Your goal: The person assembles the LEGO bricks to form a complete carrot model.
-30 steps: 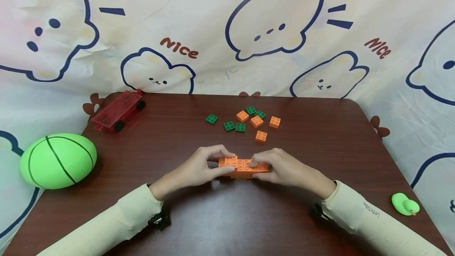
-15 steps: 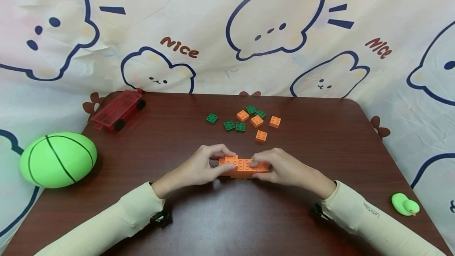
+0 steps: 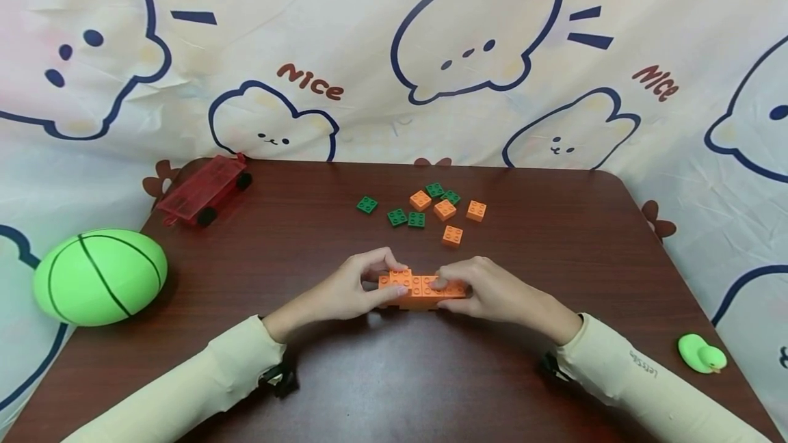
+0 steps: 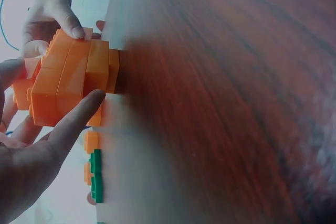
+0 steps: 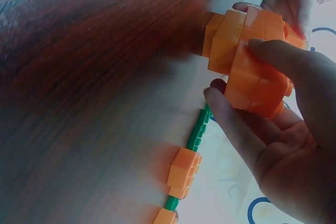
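Note:
In the middle of the head view, a stepped block of joined orange toy bricks (image 3: 421,301) spans the gap between both hands. My left hand (image 3: 341,291) pinches its left end, thumb along the near side and fingertip at the back of a raised orange brick (image 3: 401,276). At the other end my right hand (image 3: 495,290) holds it with the thumb in front and the index finger over the studs. The left wrist view shows the block's layers (image 4: 62,77), narrowing towards the tabletop. In the right wrist view, the right thumb presses its smooth side (image 5: 254,80).
Behind the hands lie several loose orange bricks (image 3: 452,236) and flat green bricks (image 3: 416,220). A green ball (image 3: 100,277) sits at the left edge, a translucent red toy cart (image 3: 205,190) behind it. A green rubber duck (image 3: 701,353) stands near the right edge of the brown table (image 3: 382,388).
The left index finger and knuckles have shifted very slightly. Otherwise both hands keep the same hold on the orange block, and the loose bricks lie where they were.

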### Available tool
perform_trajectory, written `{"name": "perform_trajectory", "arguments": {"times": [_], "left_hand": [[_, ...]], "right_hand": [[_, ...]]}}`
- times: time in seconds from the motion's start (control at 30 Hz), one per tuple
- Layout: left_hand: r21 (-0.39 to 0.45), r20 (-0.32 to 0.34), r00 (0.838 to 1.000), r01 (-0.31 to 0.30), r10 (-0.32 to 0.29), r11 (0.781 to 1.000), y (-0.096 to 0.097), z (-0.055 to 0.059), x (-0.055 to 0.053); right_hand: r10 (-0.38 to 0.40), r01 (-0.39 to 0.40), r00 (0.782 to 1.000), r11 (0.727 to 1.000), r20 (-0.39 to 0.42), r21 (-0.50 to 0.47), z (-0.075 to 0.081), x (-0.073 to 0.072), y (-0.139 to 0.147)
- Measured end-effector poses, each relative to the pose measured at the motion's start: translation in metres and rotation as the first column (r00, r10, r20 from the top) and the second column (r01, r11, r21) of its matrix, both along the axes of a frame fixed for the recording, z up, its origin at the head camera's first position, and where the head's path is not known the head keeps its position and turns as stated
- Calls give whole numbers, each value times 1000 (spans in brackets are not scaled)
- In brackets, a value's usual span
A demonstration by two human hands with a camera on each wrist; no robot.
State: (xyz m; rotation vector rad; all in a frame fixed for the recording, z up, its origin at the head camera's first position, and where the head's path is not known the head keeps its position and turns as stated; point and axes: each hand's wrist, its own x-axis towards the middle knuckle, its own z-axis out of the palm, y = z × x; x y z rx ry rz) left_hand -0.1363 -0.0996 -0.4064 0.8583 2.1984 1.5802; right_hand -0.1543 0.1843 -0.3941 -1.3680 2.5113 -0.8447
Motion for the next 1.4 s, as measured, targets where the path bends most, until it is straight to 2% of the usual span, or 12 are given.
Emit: {"name": "perform_trajectory", "arguments": {"times": [0.2,0.5,0.67,0.83,1.0,1.17,1.4], "left_hand": [[6,-12,1000,-12,12,1000,-5,1,1],[10,-57,998,6,-5,1000,0,-5,1],[21,-58,998,8,-6,1000,0,-5,1],[49,-26,999,26,-25,998,0,-5,-1],[92,50,998,42,-47,995,0,-7,-2],[130,88,995,24,-35,991,-1,-7,0],[130,107,994,1,-15,991,1,-7,0]], "right_hand": [[4,-4,1000,1000,-5,-6,1,-2,-5],[6,-6,999,1000,-36,-20,1,3,1],[20,-21,999,999,-39,-26,-1,2,1],[15,-16,999,999,-41,-29,-3,1,1],[19,-20,999,1000,-32,-23,-3,2,1],[14,-14,1000,1000,-24,-23,-2,1,0],[2,-2,1000,1000,0,-11,-2,1,1]]}}
